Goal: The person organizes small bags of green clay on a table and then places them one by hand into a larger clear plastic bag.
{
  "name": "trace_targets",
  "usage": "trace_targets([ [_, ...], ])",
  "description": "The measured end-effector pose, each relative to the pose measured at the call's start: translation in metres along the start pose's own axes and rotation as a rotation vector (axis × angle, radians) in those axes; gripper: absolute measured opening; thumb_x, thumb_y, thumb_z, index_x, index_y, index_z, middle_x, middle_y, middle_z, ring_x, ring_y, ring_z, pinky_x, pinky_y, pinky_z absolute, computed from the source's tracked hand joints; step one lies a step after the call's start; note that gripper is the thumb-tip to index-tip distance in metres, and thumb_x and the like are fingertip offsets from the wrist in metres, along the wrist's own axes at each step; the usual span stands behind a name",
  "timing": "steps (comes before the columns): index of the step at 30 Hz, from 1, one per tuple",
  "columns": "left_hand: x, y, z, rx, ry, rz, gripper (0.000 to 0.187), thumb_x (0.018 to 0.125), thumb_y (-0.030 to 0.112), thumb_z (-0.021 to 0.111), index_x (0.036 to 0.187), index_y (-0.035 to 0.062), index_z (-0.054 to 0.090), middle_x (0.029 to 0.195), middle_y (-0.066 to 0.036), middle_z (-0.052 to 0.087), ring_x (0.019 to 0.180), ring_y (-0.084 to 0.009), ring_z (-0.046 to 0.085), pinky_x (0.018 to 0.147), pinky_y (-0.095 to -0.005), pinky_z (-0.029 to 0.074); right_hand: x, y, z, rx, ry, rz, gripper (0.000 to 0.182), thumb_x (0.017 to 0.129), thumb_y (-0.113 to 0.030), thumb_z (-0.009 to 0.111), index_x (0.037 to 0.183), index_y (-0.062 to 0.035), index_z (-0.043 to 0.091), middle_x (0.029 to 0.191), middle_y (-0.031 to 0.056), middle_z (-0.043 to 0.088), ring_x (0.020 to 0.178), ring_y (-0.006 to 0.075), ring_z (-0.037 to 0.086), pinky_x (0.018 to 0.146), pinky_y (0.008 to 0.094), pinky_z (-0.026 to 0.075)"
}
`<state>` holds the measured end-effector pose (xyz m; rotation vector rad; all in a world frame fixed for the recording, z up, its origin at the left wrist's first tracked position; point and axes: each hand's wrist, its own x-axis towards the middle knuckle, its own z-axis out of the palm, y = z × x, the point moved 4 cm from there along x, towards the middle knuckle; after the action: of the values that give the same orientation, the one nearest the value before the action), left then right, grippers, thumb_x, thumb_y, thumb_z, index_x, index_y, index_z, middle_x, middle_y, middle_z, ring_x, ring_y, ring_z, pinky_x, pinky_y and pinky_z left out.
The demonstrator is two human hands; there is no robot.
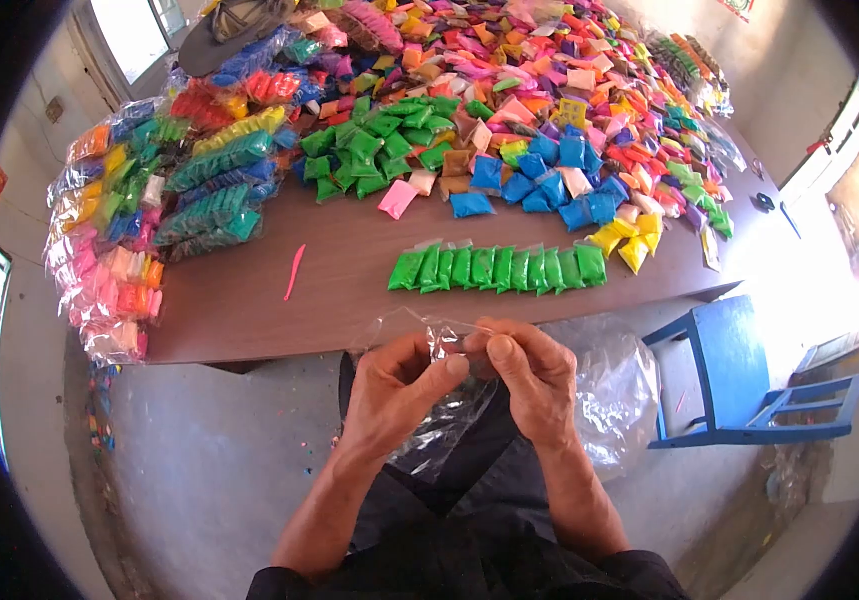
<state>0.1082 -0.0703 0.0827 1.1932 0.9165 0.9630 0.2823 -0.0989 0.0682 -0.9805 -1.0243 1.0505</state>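
Greens, pinks and blues across a brown bench

We see a plain brown bench (pixel 339 255) with a row (pixel 497 268) of bright green packets. The heap (pixel 539 60) is a multicoloured jumble of red, orange, pink and purple, with patches of solid green (pixel 364 145), blue (pixel 559 180) and yellow (pixel 634 240). The stacks (pixel 214 185) run in bands of teal, dark blue, yellow and red, ending in pale pink. We find a hot-pink strip (pixel 295 272), a blue chair (pixel 734 370), black trousers (pixel 464 490) and a grey floor (pixel 209 440).

Glossy clear plastic bag (pixel 442 338); smooth brown tabletop (pixel 219 285).
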Motion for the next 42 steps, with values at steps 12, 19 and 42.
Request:
trace_targets([
  [12,-0.008,-0.011,-0.007,0.061,0.223,0.059,0.027,0.105,0.026,0.074,0.099,-0.0002,0.073,0.077,-0.002,0.071,0.069,-0.0057,0.06,0.062,-0.023,0.047,-0.004,0.009,0.002,-0.091,0.117,0.045,0.019,0.103,-0.012,0.075,0.114,0.0029,0.079,0.095,0.0009,0.076,0.085,0.0055,0.065,0.074,0.0207,0.053],
  [19,-0.011,-0.01,-0.014,0.064,0.262,0.079,0.036,0.112,0.031,0.061,0.11,-0.0016,0.075,0.078,-0.006,0.073,0.069,-0.0083,0.061,0.064,-0.0256,0.05,0.003,0.012,0.008,-0.037,0.084,-0.007,0.016,0.102,-0.009,0.076,0.113,0.0017,0.079,0.092,-0.0001,0.076,0.082,0.0058,0.066,0.072,0.021,0.053],
  [42,-0.02,-0.012,-0.034,-0.02,0.262,0.215,0.03,0.099,0.021,0.078,0.113,-0.0046,0.072,0.093,-0.011,0.075,0.079,-0.0121,0.066,0.07,-0.0276,0.054,0.022,0.001,0.009,-0.287,0.16,-0.243,0.016,0.107,-0.01,0.068,0.117,-0.0014,0.076,0.08,-0.0007,0.066,0.06,0.0043,0.056,0.055,0.0212,0.045],
])
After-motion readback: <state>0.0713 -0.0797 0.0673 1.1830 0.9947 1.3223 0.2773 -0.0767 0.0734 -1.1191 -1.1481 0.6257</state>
